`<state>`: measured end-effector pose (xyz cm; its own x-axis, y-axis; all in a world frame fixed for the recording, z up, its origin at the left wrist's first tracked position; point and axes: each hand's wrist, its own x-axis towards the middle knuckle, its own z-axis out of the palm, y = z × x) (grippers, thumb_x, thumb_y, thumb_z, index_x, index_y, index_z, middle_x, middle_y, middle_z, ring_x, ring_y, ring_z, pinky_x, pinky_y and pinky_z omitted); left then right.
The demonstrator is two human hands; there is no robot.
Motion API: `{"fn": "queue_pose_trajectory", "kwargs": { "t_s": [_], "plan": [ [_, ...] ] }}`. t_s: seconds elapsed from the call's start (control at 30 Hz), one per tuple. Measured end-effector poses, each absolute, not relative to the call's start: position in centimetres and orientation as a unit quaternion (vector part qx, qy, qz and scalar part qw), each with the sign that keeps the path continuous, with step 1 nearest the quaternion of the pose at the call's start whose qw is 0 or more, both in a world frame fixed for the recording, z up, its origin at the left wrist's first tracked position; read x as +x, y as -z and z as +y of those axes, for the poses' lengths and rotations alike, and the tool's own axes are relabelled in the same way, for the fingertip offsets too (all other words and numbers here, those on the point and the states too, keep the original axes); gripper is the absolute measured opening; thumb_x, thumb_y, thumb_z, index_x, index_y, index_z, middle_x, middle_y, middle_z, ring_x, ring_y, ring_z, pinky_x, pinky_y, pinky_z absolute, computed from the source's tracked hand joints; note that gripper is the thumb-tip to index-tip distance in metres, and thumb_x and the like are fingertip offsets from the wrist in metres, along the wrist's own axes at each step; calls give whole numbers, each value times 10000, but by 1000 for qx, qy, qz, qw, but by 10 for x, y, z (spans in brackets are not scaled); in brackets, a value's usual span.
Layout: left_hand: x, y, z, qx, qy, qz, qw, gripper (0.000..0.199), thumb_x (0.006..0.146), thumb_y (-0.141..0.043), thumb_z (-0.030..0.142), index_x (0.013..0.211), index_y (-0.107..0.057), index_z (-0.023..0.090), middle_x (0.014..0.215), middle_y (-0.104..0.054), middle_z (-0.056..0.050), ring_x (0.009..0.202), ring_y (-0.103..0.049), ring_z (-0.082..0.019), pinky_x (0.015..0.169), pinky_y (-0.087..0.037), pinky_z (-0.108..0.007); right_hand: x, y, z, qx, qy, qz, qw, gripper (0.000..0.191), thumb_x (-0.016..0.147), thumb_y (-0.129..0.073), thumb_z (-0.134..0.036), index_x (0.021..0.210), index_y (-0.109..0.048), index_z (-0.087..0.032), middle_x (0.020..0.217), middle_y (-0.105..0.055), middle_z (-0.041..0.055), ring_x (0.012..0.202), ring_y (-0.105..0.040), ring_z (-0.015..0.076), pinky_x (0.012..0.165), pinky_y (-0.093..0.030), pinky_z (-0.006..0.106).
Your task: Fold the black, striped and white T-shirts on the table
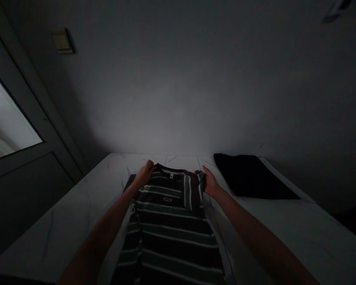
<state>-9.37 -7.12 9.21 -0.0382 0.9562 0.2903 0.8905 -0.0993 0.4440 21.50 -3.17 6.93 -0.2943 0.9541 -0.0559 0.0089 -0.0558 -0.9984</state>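
1. Striped shirt (pixel 178 237) — dark, with green bands edged in pale lines — lies front up at the middle of the table (pixel 74 221), collar toward the wall, lower part running out of the bottom of view.
2. Small pale tag (pixel 171 175) inside the neckline; small rectangular patch (pixel 167 199) on the chest below it.
3. A sleeve (pixel 191 193) is folded inward over the chest on the right, its stripes running across the direction of the body's bands.
4. Left hand (pixel 144 175) grasps the shirt at the shoulder, left of the collar, fingers curled over the fabric.
5. Right hand (pixel 210 183) grips the opposite shoulder edge beside the folded sleeve, thumb pointing up; fingertips partly hidden by cloth.
6. Black folded cloth (pixel 252 178) lies flat at the far right of the tabletop, near the wall and apart from the right hand.
7. Beyond: grey wall (pixel 178 87), dimly lit; light switch (pixel 63 41) upper left; door (pixel 26 166) with a bright pane at the left edge.
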Motion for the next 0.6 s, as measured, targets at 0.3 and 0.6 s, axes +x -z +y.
{"fn": "queue_pose_trajectory", "kwargs": {
  "t_s": [0.3, 0.6],
  "plan": [
    [-83, -244, -103, 755, -339, 551, -103, 171, 943, -462, 396, 999, -464, 236, 871, -662, -16, 740, -625, -172, 676, -423, -269, 243, -148, -22, -393, -382, -737, 396, 128, 637, -719, -282, 707, -650, -200, 714, -685, -5, 742, -634, 181, 708, -495, 288],
    [-76, -407, -105, 670, -258, 566, -404, 352, 1017, -407, 474, 1082, -576, 172, 885, -662, -6, 730, -529, -113, 685, -323, -220, 286, -319, 42, -387, -101, -763, 508, 107, 837, -643, -250, 815, -692, -158, 741, -702, 50, 669, -655, 156, 733, -539, 334]
  ]
}}
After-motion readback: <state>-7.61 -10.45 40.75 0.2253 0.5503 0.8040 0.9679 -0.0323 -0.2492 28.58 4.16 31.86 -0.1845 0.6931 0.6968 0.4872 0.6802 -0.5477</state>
